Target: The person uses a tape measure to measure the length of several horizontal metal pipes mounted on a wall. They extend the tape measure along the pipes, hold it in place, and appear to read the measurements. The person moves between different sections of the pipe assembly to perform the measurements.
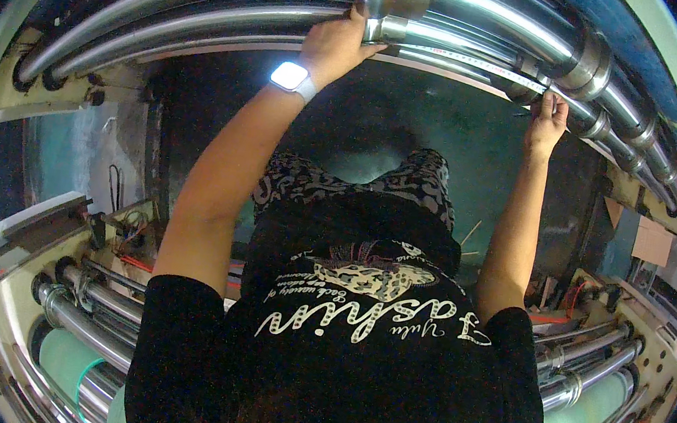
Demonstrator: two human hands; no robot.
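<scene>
A yellow measuring tape is stretched along a shiny steel roller of a large machine in front of me. My left hand, with a white smartwatch on its wrist, pinches one end of the tape beside a metal collar. At the tape's other end, my right hand presses it against the roller near a second collar. Both arms reach forward over my legs.
Several parallel steel rollers arc across the top. More rollers lie low at the left and right, with green-covered ones beside them. A dark green floor lies below. Wires hang on the left frame.
</scene>
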